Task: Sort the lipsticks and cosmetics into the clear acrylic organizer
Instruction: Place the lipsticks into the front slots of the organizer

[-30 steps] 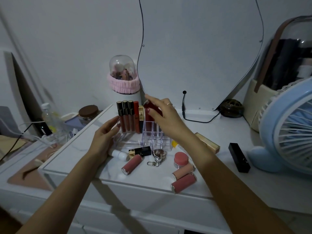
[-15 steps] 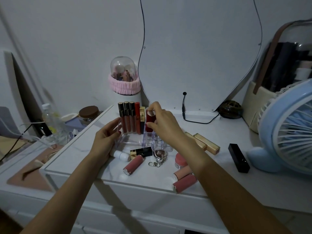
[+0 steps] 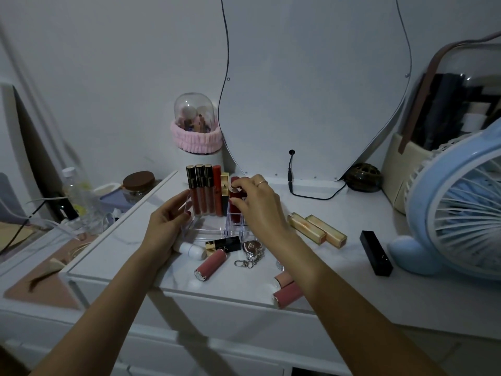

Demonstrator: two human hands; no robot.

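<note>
The clear acrylic organizer (image 3: 210, 229) stands mid-table with several lip glosses (image 3: 200, 189) and a gold-black lipstick (image 3: 224, 194) upright in its back row. My right hand (image 3: 260, 203) pinches a dark red lipstick (image 3: 236, 206) that stands upright in a slot. My left hand (image 3: 165, 226) rests against the organizer's left side, fingers touching its wall. Loose on the table lie a black-gold lipstick (image 3: 222, 245), a pink tube (image 3: 210, 265), a white tube (image 3: 189, 249), two pink tubes (image 3: 287, 293) and two gold lipsticks (image 3: 317, 229).
A heart keychain (image 3: 250, 252) lies in front of the organizer. A black box (image 3: 375, 252) and a blue fan (image 3: 458, 210) stand at the right. A domed holder with a pink band (image 3: 195, 126) and a mirror (image 3: 311, 85) stand behind, with a black cable (image 3: 311, 195).
My right hand has lowered the dark red lipstick from above the organizer down into a slot. My left hand has stayed at the organizer's left side.
</note>
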